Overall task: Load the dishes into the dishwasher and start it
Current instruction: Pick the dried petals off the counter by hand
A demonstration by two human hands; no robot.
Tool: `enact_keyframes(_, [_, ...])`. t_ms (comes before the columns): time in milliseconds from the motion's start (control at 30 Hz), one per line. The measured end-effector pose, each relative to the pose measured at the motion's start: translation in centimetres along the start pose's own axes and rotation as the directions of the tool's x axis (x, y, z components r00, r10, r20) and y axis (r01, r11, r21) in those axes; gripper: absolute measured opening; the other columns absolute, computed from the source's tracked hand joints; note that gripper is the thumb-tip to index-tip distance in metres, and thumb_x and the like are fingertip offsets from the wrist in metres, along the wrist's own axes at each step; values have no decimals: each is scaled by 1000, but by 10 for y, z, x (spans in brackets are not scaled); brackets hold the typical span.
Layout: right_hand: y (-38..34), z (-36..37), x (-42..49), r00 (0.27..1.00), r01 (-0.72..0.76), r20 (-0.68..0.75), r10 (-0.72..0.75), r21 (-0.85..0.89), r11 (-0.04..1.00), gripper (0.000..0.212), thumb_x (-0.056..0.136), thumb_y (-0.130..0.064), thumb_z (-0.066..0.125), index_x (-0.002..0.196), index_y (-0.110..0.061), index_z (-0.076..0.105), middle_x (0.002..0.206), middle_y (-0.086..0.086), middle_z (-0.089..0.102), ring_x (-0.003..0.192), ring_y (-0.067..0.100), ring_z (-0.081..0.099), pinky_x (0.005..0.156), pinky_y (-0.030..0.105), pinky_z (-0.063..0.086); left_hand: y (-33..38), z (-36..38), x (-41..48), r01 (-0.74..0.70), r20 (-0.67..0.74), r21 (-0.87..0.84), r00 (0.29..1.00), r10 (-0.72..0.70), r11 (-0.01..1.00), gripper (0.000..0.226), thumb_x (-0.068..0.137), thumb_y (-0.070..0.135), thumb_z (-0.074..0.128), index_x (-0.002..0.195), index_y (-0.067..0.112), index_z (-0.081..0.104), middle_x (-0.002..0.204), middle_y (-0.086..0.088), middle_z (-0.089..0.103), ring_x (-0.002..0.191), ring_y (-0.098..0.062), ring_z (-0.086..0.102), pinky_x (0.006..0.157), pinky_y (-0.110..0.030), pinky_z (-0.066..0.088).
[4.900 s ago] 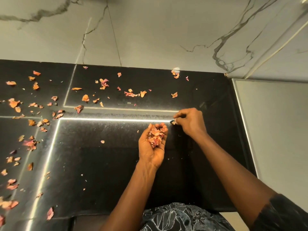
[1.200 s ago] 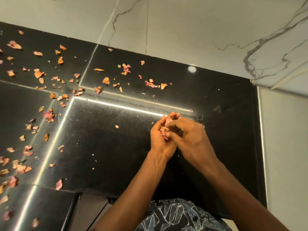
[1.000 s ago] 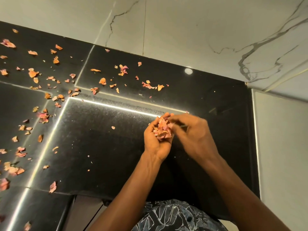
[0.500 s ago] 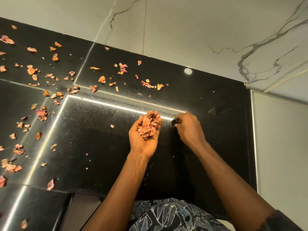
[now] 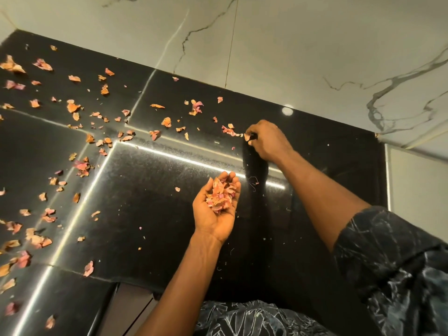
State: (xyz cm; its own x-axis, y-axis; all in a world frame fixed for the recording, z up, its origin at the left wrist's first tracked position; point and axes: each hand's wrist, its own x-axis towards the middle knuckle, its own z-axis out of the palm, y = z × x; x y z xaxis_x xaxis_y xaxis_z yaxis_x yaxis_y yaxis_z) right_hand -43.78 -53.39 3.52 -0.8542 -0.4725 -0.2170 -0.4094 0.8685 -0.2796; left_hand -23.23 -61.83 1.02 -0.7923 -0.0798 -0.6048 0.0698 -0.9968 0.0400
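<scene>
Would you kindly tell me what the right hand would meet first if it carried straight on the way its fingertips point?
Pinching a petal, the right hand points left across the black countertop; first in line looks to be the pink petal cluster just past its fingertips, though depth is uncertain.

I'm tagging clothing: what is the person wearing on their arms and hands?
The left hand and right hand are bare: no gloves, rings or watch visible. A dark sleeve with pale marbled lines covers the right upper arm; both forearms are uncovered.
</scene>
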Motion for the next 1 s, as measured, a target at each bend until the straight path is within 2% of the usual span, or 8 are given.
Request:
enact_keyframes(167, [-8, 19, -22, 995, 67, -67, -69, -29, 997, 25, 94, -9, 57, 108, -20, 75, 106, 2, 61, 99, 28, 61, 83, 46, 57, 0, 1, 4, 0, -19, -3, 1000, 0, 1000, 35, 101, 24, 48, 109, -4, 68, 117, -23, 65, 107, -32, 65, 98, -40, 53])
enact_keyframes(267, [-19, 25, -28, 993, 107, -47, -106, 10, 994, 22, 96, -13, 57, 112, -18, 72, 112, 4, 58, 103, 28, 59, 86, 46, 55, 4, 3, 5, -7, -14, 12, 1000, 7, 1000, 35, 100, 23, 48, 110, -5, 67, 116, -23, 66, 107, -32, 65, 100, -40, 52])
enact_keyframes(400, [-30, 31, -36, 976, 211, -51, -211, -8, 977, 27, 100, -15, 54, 123, -17, 68, 124, 6, 56, 114, 26, 52, 92, 43, 53, 9, 8, 8, -22, 17, 35, 1000, 21, 999, 36, 101, 23, 47, 109, -5, 67, 117, -24, 65, 105, -32, 66, 93, -39, 56])
enact_keyframes(567, [-7, 42, -73, 940, 336, -52, -338, -37, 941, 19, 98, -15, 57, 107, -16, 74, 109, 2, 62, 98, 25, 57, 79, 46, 53, 17, 7, 5, -42, 32, 22, 999, 41, 999, 36, 101, 22, 46, 106, -5, 69, 114, -23, 67, 103, -32, 67, 92, -38, 57])
enact_keyframes(800, [32, 41, -113, 969, 249, -22, -248, 80, 965, 16, 96, -21, 66, 107, -17, 76, 112, -5, 64, 100, 18, 60, 86, 34, 51, 16, -3, 3, -33, 37, 7, 999, 33, 999, 35, 100, 22, 47, 106, -5, 69, 113, -22, 66, 104, -31, 65, 97, -37, 54])
enact_keyframes(867, [34, 41, -120, 965, 261, 7, -261, 53, 964, 20, 92, -18, 70, 111, -18, 74, 115, -4, 63, 103, 17, 58, 88, 33, 51, 13, -5, 2, -29, 38, 16, 999, 28, 999, 33, 100, 21, 48, 107, -4, 68, 114, -22, 65, 105, -31, 65, 97, -38, 54])
enact_keyframes(1000, [24, 50, -137, 964, 255, -71, -257, -26, 967, 15, 93, -9, 64, 104, -13, 73, 103, 1, 61, 90, 21, 59, 74, 37, 54, 9, -8, 0, -20, 41, 24, 999, 19, 1000, 33, 99, 22, 50, 107, -4, 68, 116, -22, 64, 108, -31, 64, 98, -38, 51])
